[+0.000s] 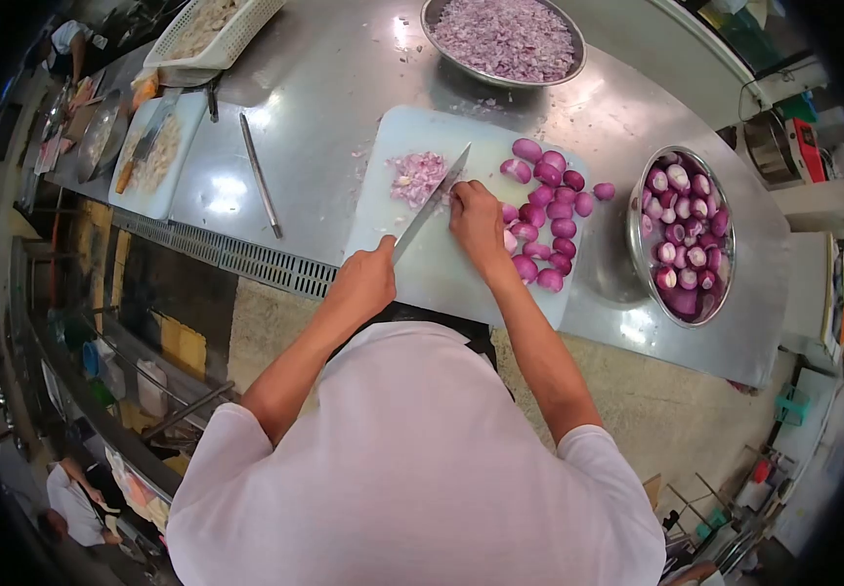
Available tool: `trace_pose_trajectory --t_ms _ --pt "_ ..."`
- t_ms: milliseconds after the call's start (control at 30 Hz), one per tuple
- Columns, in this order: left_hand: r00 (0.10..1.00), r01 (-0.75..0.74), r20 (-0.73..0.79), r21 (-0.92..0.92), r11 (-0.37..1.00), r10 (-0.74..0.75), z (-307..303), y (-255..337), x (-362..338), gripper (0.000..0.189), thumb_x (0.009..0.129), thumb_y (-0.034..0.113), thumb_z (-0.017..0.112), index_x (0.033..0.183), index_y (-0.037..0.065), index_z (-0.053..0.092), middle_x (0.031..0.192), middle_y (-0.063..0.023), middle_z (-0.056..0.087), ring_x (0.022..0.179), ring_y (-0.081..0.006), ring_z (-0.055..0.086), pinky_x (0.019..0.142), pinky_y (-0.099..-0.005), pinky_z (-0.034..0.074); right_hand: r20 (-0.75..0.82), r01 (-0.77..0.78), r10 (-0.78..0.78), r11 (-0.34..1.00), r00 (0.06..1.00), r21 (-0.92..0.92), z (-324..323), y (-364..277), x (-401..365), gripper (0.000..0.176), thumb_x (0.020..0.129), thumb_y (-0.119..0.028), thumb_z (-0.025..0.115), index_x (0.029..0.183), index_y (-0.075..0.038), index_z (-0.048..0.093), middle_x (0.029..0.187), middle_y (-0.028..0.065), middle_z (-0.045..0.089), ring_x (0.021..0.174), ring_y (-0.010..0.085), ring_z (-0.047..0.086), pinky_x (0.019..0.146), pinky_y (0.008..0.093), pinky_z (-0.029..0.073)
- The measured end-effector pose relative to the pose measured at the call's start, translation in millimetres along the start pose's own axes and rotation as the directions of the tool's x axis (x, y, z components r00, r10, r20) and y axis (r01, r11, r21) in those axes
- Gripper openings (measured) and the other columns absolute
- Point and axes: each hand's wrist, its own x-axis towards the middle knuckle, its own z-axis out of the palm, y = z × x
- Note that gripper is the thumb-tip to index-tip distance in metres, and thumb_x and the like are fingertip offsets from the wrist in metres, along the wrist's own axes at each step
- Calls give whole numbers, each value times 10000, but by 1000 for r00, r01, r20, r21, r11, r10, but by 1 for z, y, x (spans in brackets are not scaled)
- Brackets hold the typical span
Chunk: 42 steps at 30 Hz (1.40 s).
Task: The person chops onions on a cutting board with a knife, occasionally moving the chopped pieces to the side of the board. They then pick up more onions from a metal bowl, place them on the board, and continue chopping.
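My left hand (365, 280) is closed round the handle of a kitchen knife (431, 205), whose blade points away across a white cutting board (432, 278). Close to the blade's right side, my right hand (478, 223) has its fingertips bunched on a piece of red onion, mostly hidden by the fingers. Left of the blade lies a small heap of chopped red onion (416, 179). Several peeled red onions (561, 210) crowd the right part of the board, and one sits just off its edge.
A steel bowl (634, 230) of peeled onions stands on the right. At the back is a bowl (500, 80) heaped with chopped onion. Leftward lie a metal rod (260, 176), a white basket (246, 34) and another board (153, 200) with a cleaver. Other people work at far left.
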Motion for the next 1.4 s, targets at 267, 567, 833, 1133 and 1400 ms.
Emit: trace_pose_trajectory --t_ms 267,567,833,1133,1400 --pt "1000 -3 16 -39 999 4 2 7 -4 310 874 28 550 1174 -35 503 674 -293 599 691 -488 608 631 -574 455 -29 -21 21 1000 999 21 -1 0 -5 126 821 30 558 907 32 649 860 234 605 805 441 607 712 507 490" --pt "999 -7 44 -126 992 13 -3 12 -4 223 875 41 553 1079 -34 501 680 -304 594 713 -493 610 642 -576 453 -43 -53 53 999 998 -3 -3 4 -11 86 811 7 586 875 26 641 839 225 618 772 441 615 696 511 497" --pt "999 -23 35 -17 1000 24 18 -4 5 304 893 43 543 1182 -42 501 693 -295 606 707 -483 615 638 -561 459 -40 -58 57 998 998 -16 -4 7 -14 111 795 20 592 882 14 661 857 222 633 800 421 633 712 488 512" --pt "999 2 44 -109 994 3 -1 3 -2 269 872 26 538 1118 -76 500 704 -307 607 719 -489 618 643 -554 481 -38 -147 145 987 989 -64 -77 26 -7 159 759 9 640 911 12 689 913 208 668 867 402 636 765 452 508" --pt "998 -7 66 -190 982 20 -5 2 -13 259 917 59 534 1154 -34 483 683 -286 595 703 -499 599 620 -543 453 102 -67 86 982 991 -177 -73 21 -8 230 744 -14 691 973 7 696 929 208 675 907 403 629 806 461 495"
